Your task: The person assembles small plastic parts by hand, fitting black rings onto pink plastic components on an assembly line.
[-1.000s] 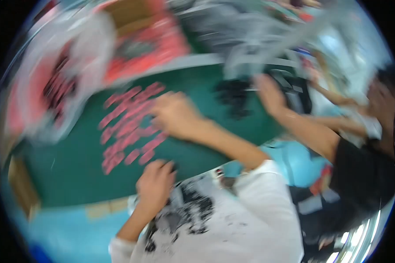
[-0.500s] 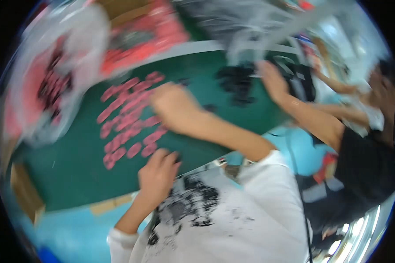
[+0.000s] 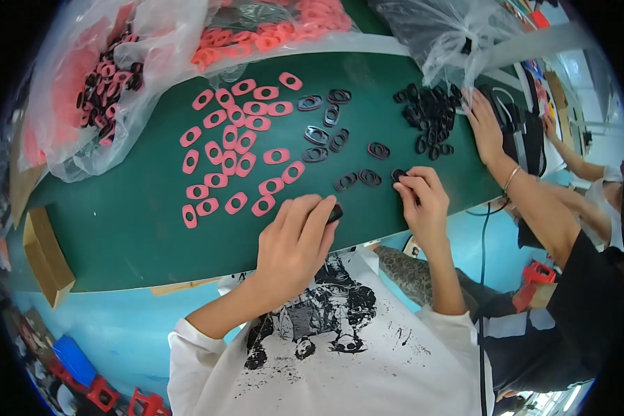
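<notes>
My left hand point(image 3: 291, 243) is closed around a black oval piece point(image 3: 335, 213), whose end shows past the fingertips, near the table's front edge. To its right, my right hand point(image 3: 426, 208) pinches a small black oval ring point(image 3: 398, 175) by its edge, close to the tabletop. Between and beyond the hands lie several loose black oval rings point(image 3: 379, 150), some shiny. Many flat pink oval rings point(image 3: 190, 224) are spread singly over the table, left of and beyond my left hand.
A pile of black rings point(image 3: 428, 119) lies at the right, beside a co-worker's hand point(image 3: 484, 128). Clear bags hold mixed pink and black pieces point(image 3: 107, 90) at far left and pink pieces point(image 3: 270, 36) at the back. A cardboard flap point(image 3: 47, 256) stands at the left edge of the green table point(image 3: 132, 243).
My right hand has drawn back from the pink rings to the right, and now pinches a black ring. My left hand keeps its black piece. The view has shifted and sharpened.
</notes>
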Action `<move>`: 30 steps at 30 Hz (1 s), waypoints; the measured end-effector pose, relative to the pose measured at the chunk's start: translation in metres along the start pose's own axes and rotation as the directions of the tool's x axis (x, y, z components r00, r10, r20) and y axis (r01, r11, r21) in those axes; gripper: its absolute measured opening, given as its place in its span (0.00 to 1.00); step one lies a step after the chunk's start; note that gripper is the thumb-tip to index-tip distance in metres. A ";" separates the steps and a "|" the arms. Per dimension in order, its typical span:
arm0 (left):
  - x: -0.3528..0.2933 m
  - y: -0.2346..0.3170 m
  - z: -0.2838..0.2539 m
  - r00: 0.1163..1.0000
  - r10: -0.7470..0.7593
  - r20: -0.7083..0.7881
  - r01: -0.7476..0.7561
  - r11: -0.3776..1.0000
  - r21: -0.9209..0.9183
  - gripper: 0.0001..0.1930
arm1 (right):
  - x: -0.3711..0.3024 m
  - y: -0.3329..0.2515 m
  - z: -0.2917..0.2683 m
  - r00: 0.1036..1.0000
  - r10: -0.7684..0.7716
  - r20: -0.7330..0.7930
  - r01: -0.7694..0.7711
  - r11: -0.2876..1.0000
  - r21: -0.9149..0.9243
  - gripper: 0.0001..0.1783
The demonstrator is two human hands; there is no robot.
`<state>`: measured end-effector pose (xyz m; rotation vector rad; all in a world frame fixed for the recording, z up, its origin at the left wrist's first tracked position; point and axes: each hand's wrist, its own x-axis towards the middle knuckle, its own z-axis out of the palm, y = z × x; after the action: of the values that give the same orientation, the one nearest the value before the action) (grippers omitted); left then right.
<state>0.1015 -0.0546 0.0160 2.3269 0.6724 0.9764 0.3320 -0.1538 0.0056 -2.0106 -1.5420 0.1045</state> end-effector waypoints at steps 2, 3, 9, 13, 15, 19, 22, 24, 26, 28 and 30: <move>0.013 -0.002 0.008 0.999 0.037 0.011 -0.036 0.999 -0.014 0.20 | 0.001 0.006 0.007 0.995 -0.088 -0.039 0.088 0.996 0.023 0.09; 0.020 -0.001 0.012 0.999 0.051 0.006 -0.051 0.998 0.029 0.20 | 0.005 0.003 0.005 0.996 -0.080 -0.035 0.082 0.995 0.059 0.08; 0.027 -0.002 0.042 0.972 -0.120 0.200 0.081 0.977 0.195 0.17 | 0.043 -0.008 0.018 0.972 -0.187 -0.139 0.205 0.971 0.122 0.07; 0.031 0.003 0.043 0.961 -0.137 0.241 0.073 0.964 0.257 0.16 | 0.051 0.002 0.024 0.964 -0.264 -0.008 0.264 0.961 0.082 0.09; 0.032 0.003 0.045 0.935 -0.157 0.319 0.060 0.955 0.291 0.16 | 0.053 -0.001 0.025 0.951 -0.309 -0.016 0.310 0.948 0.071 0.10; 0.049 0.007 0.012 0.956 -0.138 0.261 0.076 0.970 0.233 0.15 | 0.038 -0.021 0.011 0.961 -0.262 -0.084 0.273 0.947 0.168 0.09; 0.064 -0.011 -0.005 0.977 -0.067 0.201 0.011 0.964 0.267 0.14 | 0.018 -0.022 0.016 0.971 -0.240 -0.027 0.241 0.955 0.171 0.10; 0.065 -0.030 0.002 0.956 -0.043 0.291 -0.053 0.947 0.315 0.15 | 0.019 -0.021 0.021 0.969 -0.238 0.063 0.226 0.962 0.152 0.12; 0.065 -0.039 0.004 0.923 -0.018 0.385 -0.128 0.928 0.351 0.15 | 0.031 -0.021 0.021 0.961 -0.276 0.005 0.270 0.944 0.192 0.12; 0.068 -0.043 0.003 0.904 0.068 0.423 -0.204 0.936 0.286 0.17 | 0.050 -0.022 0.026 0.947 -0.315 -0.053 0.319 0.920 0.229 0.12; 0.073 -0.040 -0.006 0.899 0.072 0.433 -0.209 0.937 0.279 0.15 | 0.068 -0.025 0.035 0.877 -0.472 -0.091 0.479 0.845 0.237 0.11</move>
<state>0.1326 0.0217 0.0298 2.7848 0.5154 0.4121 0.3187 -0.0750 0.0087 -1.3797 -1.8601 0.0682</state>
